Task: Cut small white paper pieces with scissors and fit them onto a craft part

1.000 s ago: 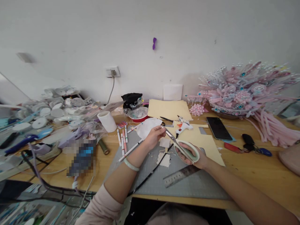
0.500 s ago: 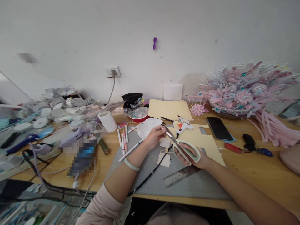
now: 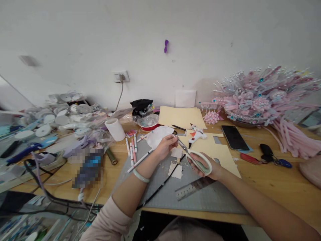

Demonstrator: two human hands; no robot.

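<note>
My right hand grips a pair of scissors with pale green handles, whose blades point up and left towards my left hand. The handles are close together and the blades look closed or nearly so. My left hand is closed in a pinch at the blade tips; what lies between its fingers is too small to make out. Under both hands is a grey cutting mat. A torn scrap of paper and a steel ruler lie on it, below the scissors.
Several markers and a white paper roll are on the left. Behind the hands lie yellow card sheets and a white glue gun. A black phone and pink beaded headpiece stand right. A black cable crosses the mat.
The scissors have closed: their handles were spread apart and now sit together, with the fingers of my right hand drawn in. My left hand has stayed nearly in place.
</note>
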